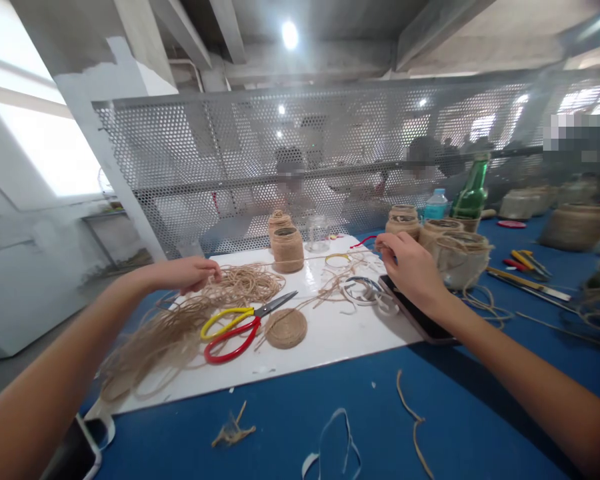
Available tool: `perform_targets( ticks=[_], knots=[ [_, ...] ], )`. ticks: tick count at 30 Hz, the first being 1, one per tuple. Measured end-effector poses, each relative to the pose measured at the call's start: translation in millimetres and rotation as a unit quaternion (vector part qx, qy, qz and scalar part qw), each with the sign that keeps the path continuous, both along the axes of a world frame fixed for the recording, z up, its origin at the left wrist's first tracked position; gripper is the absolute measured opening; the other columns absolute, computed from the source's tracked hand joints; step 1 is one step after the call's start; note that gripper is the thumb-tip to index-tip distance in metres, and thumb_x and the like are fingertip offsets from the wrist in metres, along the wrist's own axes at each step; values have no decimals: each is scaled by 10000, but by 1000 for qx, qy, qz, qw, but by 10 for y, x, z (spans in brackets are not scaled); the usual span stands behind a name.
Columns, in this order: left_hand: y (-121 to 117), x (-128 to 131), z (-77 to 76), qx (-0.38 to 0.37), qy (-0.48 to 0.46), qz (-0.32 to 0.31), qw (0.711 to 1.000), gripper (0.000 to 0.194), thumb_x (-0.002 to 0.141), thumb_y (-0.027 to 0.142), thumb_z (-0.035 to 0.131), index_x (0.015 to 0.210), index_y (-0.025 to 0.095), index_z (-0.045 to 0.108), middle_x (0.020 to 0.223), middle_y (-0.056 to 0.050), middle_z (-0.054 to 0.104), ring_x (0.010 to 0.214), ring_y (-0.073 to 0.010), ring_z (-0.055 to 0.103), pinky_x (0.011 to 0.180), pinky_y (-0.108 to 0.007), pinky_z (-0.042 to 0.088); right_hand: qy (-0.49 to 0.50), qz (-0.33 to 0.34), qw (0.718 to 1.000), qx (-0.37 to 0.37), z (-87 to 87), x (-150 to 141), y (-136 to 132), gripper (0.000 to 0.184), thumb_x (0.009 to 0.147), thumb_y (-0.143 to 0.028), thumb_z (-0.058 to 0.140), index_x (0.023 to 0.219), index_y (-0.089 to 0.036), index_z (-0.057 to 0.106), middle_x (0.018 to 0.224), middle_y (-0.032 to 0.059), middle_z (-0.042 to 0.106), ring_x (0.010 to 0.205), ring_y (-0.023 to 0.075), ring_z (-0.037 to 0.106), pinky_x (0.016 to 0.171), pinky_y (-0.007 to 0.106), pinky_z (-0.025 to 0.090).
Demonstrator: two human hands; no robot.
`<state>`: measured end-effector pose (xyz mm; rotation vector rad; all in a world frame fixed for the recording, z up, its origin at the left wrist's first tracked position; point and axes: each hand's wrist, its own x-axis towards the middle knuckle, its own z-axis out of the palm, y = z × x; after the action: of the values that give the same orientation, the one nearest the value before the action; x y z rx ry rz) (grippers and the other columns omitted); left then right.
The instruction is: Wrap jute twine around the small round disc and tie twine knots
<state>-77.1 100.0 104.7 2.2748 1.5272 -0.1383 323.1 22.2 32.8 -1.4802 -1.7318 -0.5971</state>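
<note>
Blue table (285,403) | right grip (411,268): pinching twine (340,254) | left grip (194,273): cannot tell | blue bottle (435,207): any lettering unreadable

No readable text, brand, number or sign, any lettering on the light-blue bottle (435,207) and the green glass bottle (471,190) too small and blurred to make out

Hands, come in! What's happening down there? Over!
Left hand curled by twine pile, grip unclear. Right hand pinching twine strand. Scissors and coiled disc lying out between them.
</note>
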Motion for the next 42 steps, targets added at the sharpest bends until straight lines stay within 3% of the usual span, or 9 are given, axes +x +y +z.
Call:
perform_targets(
  ticks=[6, 12, 17, 20, 25, 27, 30, 33, 42],
  knots=[
    [135, -57, -155, 53, 58, -2, 997, 326, 741, 367, 380, 848, 164, 611, 632, -59, 604, 577, -189, 572, 510, -251, 425, 9, 22, 1000, 18, -3, -3, -5, 225, 804, -127, 404, 942, -196, 567, 842, 73, 570, 734, 213, 551, 647, 319, 413],
    [143, 106, -206, 243, 110, 16, 964, 313, 744, 349, 415, 904, 164, 609, 967, -166, 594, 900, -313, 547, 692, -356, 417, 13, 41, 999, 12, 34, -87, -63, 220, 821, -133, 394, 948, -191, 564, 850, 70, 570, 770, 209, 550, 679, 310, 421],
    [-216, 653, -188, 306, 67, -92, 945, 297, 829, 312, 348, 985, 212, 581, 1070, -86, 554, 977, -241, 507, 826, -344, 385, 28, 78, 996, 17, 64, -180, -117, 230, 836, -118, 382, 967, -197, 555, 854, 63, 559, 782, 199, 546, 714, 311, 421],
    [-445, 1077, -217, 339, -63, -206, 916, 294, 851, 267, 359, 1077, 173, 522, 1106, -95, 546, 1038, -219, 483, 904, -352, 362, 44, 112, 993, 16, 75, -252, -152, 234, 842, -114, 382, 987, -197, 547, 881, 65, 557, 825, 200, 544, 755, 319, 421],
    [-530, 1723, -355, 278, -227, -268, 894, 525, 834, 282, 456, 1301, 128, 270, 1362, -145, 349, 1235, -227, 336, 1016, -375, 280, 88, 190, 978, 8, 93, -386, -246, 202, 847, -131, 409, 982, -212, 537, 918, 52, 578, 871, 185, 544, 772, 313, 440],
    [-505, 1906, -426, 232, -286, -288, 884, 478, 837, 249, 456, 1276, 150, 295, 1308, -130, 425, 1181, -211, 411, 973, -353, 340, 112, 216, 970, 0, 91, -420, -277, 189, 845, -142, 429, 987, -214, 532, 948, 47, 582, 889, 178, 546, 759, 301, 451],
    [-502, 2044, -518, 179, -325, -260, 891, 286, 895, 228, 316, 1166, 160, 374, 996, -84, 617, 889, -162, 585, 773, -296, 464, 147, 228, 963, -4, 71, -434, -287, 175, 845, -158, 447, 987, -210, 534, 969, 48, 584, 891, 175, 554, 765, 302, 453],
    [-574, 2044, -569, 256, -262, -232, 901, 251, 918, 237, 242, 1091, 166, 410, 876, -64, 633, 740, -156, 599, 653, -278, 468, 179, 214, 960, 3, 37, -422, -259, 168, 844, -157, 449, 978, -203, 541, 952, 49, 586, 872, 174, 559, 790, 319, 444],
    [-714, 1902, -498, 424, -82, -196, 880, 242, 908, 282, 284, 956, 187, 502, 827, -54, 655, 680, -201, 611, 537, -271, 404, 215, 222, 950, -51, 12, -473, -253, 161, 816, -165, 497, 962, -199, 555, 925, 43, 602, 823, 170, 571, 765, 312, 442]
  ],
)
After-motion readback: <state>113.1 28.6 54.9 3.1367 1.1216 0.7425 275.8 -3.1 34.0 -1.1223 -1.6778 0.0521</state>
